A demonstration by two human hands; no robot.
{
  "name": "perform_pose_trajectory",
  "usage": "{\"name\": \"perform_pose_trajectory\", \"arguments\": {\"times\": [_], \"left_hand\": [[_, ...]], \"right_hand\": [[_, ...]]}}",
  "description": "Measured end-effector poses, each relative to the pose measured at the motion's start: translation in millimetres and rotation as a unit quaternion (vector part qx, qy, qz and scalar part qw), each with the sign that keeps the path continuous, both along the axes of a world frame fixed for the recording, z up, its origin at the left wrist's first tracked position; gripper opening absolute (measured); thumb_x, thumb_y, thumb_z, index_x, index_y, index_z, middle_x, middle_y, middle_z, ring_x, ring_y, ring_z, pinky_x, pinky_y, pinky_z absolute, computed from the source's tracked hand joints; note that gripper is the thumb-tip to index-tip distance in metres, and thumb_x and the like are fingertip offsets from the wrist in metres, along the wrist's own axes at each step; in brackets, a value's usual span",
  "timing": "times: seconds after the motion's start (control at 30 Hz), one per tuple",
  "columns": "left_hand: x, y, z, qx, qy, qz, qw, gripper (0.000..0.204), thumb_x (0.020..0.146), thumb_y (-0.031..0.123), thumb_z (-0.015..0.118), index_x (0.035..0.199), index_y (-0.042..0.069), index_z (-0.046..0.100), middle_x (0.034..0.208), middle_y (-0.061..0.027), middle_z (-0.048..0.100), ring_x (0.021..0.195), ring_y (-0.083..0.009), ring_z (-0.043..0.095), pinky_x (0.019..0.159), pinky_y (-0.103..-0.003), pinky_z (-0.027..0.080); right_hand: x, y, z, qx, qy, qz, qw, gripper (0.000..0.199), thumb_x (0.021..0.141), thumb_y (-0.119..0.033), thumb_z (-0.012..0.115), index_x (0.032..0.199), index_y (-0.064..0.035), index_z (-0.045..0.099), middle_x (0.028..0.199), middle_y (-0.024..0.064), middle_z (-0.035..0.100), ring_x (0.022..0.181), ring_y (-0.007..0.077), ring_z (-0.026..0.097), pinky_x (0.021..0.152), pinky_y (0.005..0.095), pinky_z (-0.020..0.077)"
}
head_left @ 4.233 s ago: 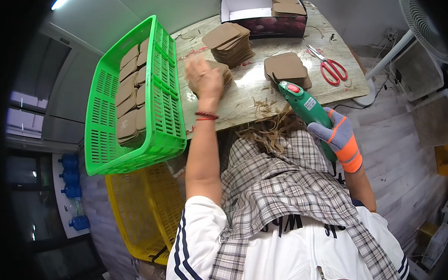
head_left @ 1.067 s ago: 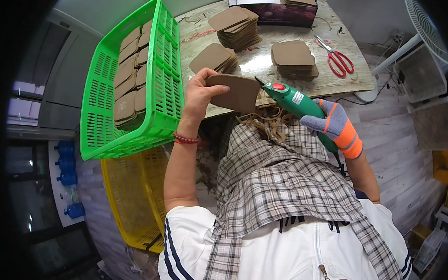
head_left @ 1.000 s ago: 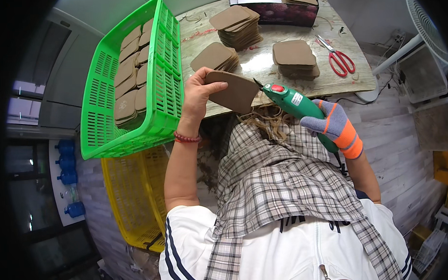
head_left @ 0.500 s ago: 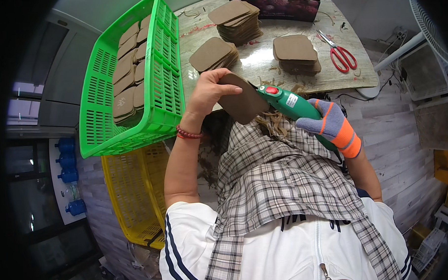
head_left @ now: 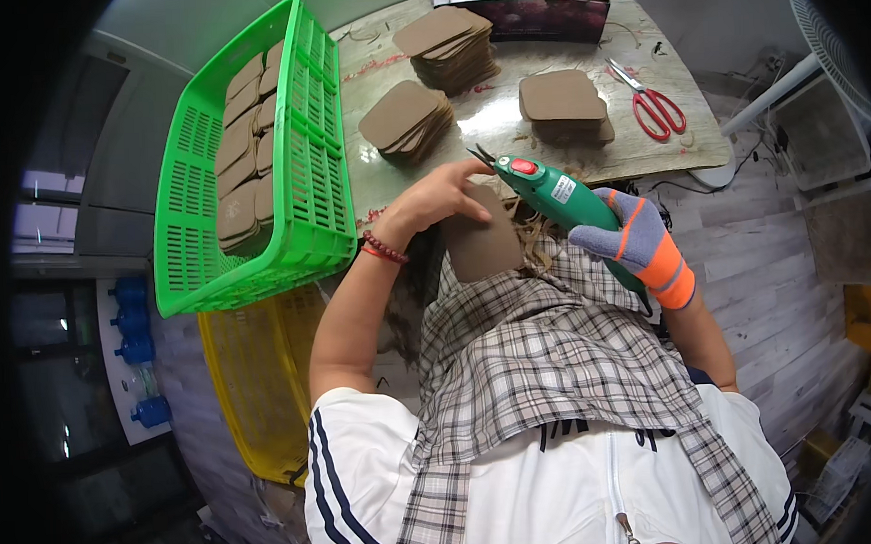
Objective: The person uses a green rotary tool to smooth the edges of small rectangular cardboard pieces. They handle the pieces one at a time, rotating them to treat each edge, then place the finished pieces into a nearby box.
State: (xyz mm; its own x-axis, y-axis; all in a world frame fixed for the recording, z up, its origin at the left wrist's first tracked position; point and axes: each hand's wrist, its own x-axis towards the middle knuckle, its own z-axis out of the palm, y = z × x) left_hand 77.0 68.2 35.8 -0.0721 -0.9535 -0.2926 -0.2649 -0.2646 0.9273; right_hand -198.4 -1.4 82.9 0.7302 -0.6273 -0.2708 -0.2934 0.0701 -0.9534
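Note:
My bare left hand (head_left: 440, 195) is closed on a flat brown panel with rounded corners (head_left: 483, 249), gripping it near its upper edge. The panel hangs over my checked apron, just below the table edge. In my right hand (head_left: 636, 234), which wears a grey and orange glove, is a green handheld electric cutter (head_left: 562, 196) with a red button. Its pointed dark blades are apart from each other and lie close to my left fingertips, above the panel. Loose tan trimmings (head_left: 535, 232) hang between the panel and the cutter.
On the table (head_left: 508, 159) stand stacks of similar panels (head_left: 401, 115), red-handled scissors (head_left: 655, 111) and a dark box (head_left: 551, 20). A green crate (head_left: 309, 224) of panels is at left, above a yellow crate (head_left: 258, 403). A fan (head_left: 835, 37) stands at right.
The panel has swung more upright and lower, its lower end now against the apron. My left hand has shifted slightly right and down, and the cutter's blades now show clear of the panel.

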Motion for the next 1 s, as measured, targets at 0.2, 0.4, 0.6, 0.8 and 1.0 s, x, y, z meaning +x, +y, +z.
{"name": "perform_pose_trajectory", "arguments": {"times": [0.2,0.4,0.6,0.8,1.0], "left_hand": [[38.8,-46.1,-10.0,-0.142,0.240,0.275,0.920,0.024,0.083,-0.006,0.056,0.107,-0.003,0.056,0.097,-0.0110,0.064,0.086,-0.0163,0.062,0.079,-0.029,0.051],[-14.0,-133.3,-19.8,-0.190,0.269,0.290,0.899,0.032,0.086,-0.001,0.056,0.118,-0.004,0.052,0.105,-0.0122,0.062,0.094,-0.0197,0.060,0.086,-0.031,0.049],[43.3,-90.0,-19.9,-0.364,-0.471,0.311,0.741,0.052,0.073,0.018,0.069,0.119,0.000,0.052,0.122,-0.0209,0.049,0.119,-0.0362,0.040,0.103,-0.048,0.029],[117.8,-32.1,-25.4,-0.028,-0.525,0.326,0.786,0.064,0.068,0.035,0.075,0.118,0.002,0.054,0.129,-0.0160,0.048,0.130,-0.0364,0.031,0.107,-0.050,0.022],[114.7,-27.2,-22.0,-0.234,-0.508,0.358,0.748,0.047,0.059,0.026,0.083,0.092,0.004,0.057,0.111,-0.0127,0.058,0.119,-0.0358,0.041,0.100,-0.046,0.032]], "right_hand": [[-15.4,-1.8,3.2,0.015,-0.044,-0.049,0.998,0.045,0.074,-0.015,0.076,0.111,0.0023,0.057,0.081,0.0039,0.063,0.064,0.0072,0.057,0.058,0.0222,0.0479],[-19.7,0.9,4.3,-0.024,-0.051,-0.060,0.997,0.049,0.073,-0.023,0.079,0.110,0.0022,0.059,0.083,0.0033,0.065,0.070,0.0054,0.056,0.064,0.0220,0.0476],[-23.4,-3.5,-6.3,-0.022,-0.042,-0.081,0.996,0.049,0.074,-0.023,0.079,0.110,0.0024,0.058,0.084,0.0040,0.065,0.070,0.0056,0.057,0.063,0.0222,0.0481],[-9.8,-1.7,-6.9,-0.027,-0.039,-0.071,0.996,0.047,0.073,-0.023,0.079,0.108,0.0026,0.059,0.079,0.0031,0.064,0.064,0.0052,0.056,0.057,0.0210,0.0467],[-4.7,-2.8,-17.2,-0.045,-0.026,-0.075,0.996,0.044,0.074,-0.023,0.078,0.105,0.0027,0.059,0.076,0.0023,0.062,0.061,0.0045,0.054,0.054,0.0209,0.0447]]}}
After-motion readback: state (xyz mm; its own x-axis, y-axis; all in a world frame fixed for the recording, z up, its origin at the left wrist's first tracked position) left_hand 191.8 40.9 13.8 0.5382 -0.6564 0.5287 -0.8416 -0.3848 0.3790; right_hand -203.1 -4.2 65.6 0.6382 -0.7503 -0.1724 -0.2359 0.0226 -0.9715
